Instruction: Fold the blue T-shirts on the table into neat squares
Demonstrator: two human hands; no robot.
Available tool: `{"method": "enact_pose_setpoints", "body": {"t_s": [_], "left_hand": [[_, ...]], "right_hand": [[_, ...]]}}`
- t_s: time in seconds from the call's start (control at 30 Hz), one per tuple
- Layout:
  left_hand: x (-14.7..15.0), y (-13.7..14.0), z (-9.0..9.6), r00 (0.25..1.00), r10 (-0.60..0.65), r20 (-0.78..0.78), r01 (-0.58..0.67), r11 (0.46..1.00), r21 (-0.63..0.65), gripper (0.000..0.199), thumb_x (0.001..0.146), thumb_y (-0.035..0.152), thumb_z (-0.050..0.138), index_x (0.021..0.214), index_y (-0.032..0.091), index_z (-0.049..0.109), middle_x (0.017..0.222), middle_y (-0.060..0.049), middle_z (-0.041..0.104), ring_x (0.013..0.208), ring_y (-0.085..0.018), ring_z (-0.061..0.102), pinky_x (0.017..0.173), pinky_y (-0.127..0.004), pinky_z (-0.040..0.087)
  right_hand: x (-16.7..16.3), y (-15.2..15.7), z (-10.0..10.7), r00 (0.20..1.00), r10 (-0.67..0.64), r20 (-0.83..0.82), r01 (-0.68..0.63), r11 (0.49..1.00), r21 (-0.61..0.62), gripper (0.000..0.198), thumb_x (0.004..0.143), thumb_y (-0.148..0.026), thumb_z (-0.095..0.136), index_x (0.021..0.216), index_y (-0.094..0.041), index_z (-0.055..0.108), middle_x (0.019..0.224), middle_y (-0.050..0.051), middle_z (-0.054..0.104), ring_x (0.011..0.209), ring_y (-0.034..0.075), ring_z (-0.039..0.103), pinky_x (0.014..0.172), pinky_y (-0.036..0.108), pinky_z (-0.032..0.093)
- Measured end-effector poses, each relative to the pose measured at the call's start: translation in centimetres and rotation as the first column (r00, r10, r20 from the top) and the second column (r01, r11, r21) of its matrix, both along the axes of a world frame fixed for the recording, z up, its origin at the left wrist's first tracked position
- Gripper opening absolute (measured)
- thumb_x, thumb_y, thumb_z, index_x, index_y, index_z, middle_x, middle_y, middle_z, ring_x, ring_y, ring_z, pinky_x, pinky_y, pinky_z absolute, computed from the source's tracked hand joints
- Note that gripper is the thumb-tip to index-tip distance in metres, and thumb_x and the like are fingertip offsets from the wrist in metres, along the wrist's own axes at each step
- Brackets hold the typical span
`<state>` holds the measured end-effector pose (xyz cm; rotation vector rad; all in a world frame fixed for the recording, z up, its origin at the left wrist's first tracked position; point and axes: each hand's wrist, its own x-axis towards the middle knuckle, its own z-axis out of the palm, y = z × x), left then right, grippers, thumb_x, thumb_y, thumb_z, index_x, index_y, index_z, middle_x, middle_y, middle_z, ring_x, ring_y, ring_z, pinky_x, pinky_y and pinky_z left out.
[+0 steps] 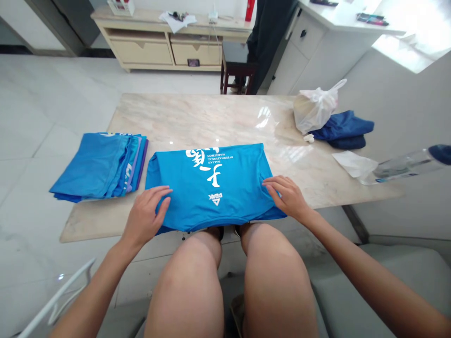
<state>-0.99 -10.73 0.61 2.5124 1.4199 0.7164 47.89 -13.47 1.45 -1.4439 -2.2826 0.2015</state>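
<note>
Plastic bag [319, 112], contents unclear to me | capped bottle [410, 163] | marble table [176, 112] | sideboard [141, 52] beyond | blue T-shirt [186, 190]: my left fingers [158, 189] apart, right fingers [276, 180] can't tell

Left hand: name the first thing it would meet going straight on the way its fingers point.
Most likely the blue shirt: the left hand points across its printed front, though whether they already touch is unclear.

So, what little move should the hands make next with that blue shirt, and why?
I'd probably have the right hand fold the right side of the blue shirt inward: its fingertips are already at that edge, and the shirt, spread at the near edge of the table, looks wider than the folded stack at left.
</note>
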Motion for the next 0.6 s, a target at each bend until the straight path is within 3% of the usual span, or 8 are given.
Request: {"method": "enact_pose_setpoints", "body": {"t_s": [0.07,0.17,0.23,0.33,0.47,0.6], "left_hand": [[2.6,2.3,-0.5,0.995,0.098,-0.011,-0.098,0.994,-0.037,0.047,0.115,0.041,0.043,0.155,0.023,0.063,0.160,-0.016,0.067,0.147,-0.036,0.062,0.125,-0.060,0.047],[5.8,4.9,-1.9,0.973,0.208,-0.100,-0.219,0.969,-0.116,0.061,0.115,0.045,0.041,0.170,0.019,0.049,0.178,-0.019,0.048,0.166,-0.040,0.043,0.138,-0.068,0.027],[6.7,5.6,-2.8,0.942,0.295,-0.158,-0.319,0.935,-0.156,0.069,0.115,0.048,0.040,0.175,0.015,0.041,0.183,-0.022,0.037,0.172,-0.042,0.031,0.139,-0.071,0.020],[6.6,5.6,-3.9,0.905,0.379,-0.192,-0.409,0.900,-0.152,0.075,0.114,0.053,0.039,0.179,0.015,0.036,0.187,-0.020,0.029,0.175,-0.043,0.023,0.140,-0.071,0.017],[6.2,5.6,-4.5,0.898,0.391,-0.203,-0.420,0.898,-0.128,0.075,0.114,0.054,0.039,0.180,0.017,0.033,0.188,-0.019,0.027,0.175,-0.041,0.024,0.141,-0.069,0.015],[5.5,6.6,-3.7,0.906,0.361,-0.219,-0.403,0.894,-0.195,0.073,0.112,0.052,0.043,0.176,0.016,0.039,0.186,-0.020,0.033,0.174,-0.041,0.027,0.141,-0.068,0.019]], "right_hand": [[-1.4,2.3,-0.7,0.996,-0.083,0.020,0.083,0.996,-0.018,0.049,0.117,-0.037,0.041,0.155,-0.024,0.069,0.154,0.014,0.072,0.142,0.036,0.068,0.122,0.059,0.054],[-3.4,5.0,-3.1,0.991,-0.102,0.087,0.109,0.991,-0.079,0.062,0.118,-0.043,0.039,0.175,-0.020,0.045,0.180,0.015,0.045,0.166,0.036,0.044,0.135,0.063,0.040],[-4.0,5.5,-4.9,0.981,-0.148,0.123,0.159,0.983,-0.090,0.069,0.119,-0.048,0.038,0.181,-0.020,0.032,0.185,0.015,0.034,0.173,0.037,0.031,0.138,0.065,0.032],[-3.3,4.8,-7.0,0.959,-0.245,0.142,0.255,0.965,-0.060,0.075,0.118,-0.052,0.036,0.185,-0.023,0.017,0.188,0.014,0.026,0.175,0.037,0.025,0.139,0.067,0.027],[-2.0,3.6,-8.2,0.927,-0.342,0.152,0.351,0.936,-0.037,0.076,0.119,-0.054,0.031,0.185,-0.019,0.017,0.187,0.017,0.027,0.174,0.037,0.028,0.138,0.069,0.028],[-1.3,3.9,-6.9,0.918,-0.331,0.218,0.361,0.926,-0.114,0.076,0.117,-0.056,0.031,0.179,-0.012,0.033,0.183,0.021,0.035,0.171,0.041,0.034,0.134,0.069,0.035]]}}
